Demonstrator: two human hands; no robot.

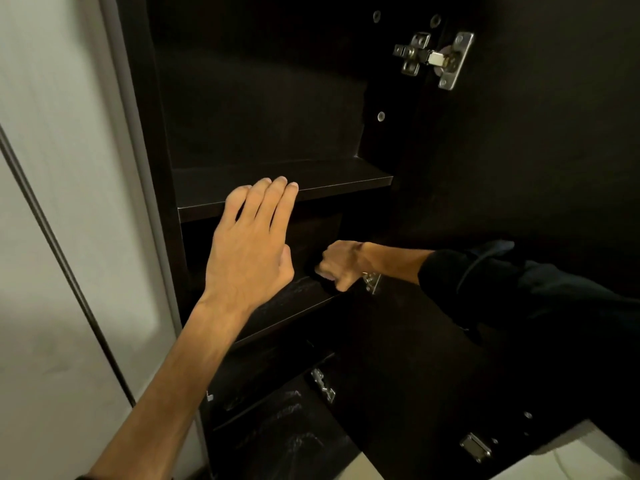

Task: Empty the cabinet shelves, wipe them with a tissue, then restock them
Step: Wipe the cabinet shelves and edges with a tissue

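Your left hand [251,244] lies flat, fingers straight, on the upper shelf [332,180] edge, prob. to brace you. Your right hand [341,265] curls tight inside the lower shelf [287,299], maybe on a tissue; can't tell, too dark.

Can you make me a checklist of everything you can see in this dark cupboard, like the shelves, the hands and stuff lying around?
Surface: upper shelf dark and bare where it shows; lower shelf dark, with pale streaks.
Job's things: cabinet open; no tissue can be made out.
Clutter: nothing seen on the shelves.
Grips: left hand flat, fingers straight, fingertips at the upper shelf's front edge. Right hand curled over the lower shelf; what it holds, if anything, cannot be told.
Cables: nothing seen.
Surroundings: metal hinge top right on the open door; more hinges lower down; pale wall to the left; dark sleeve on the right arm.
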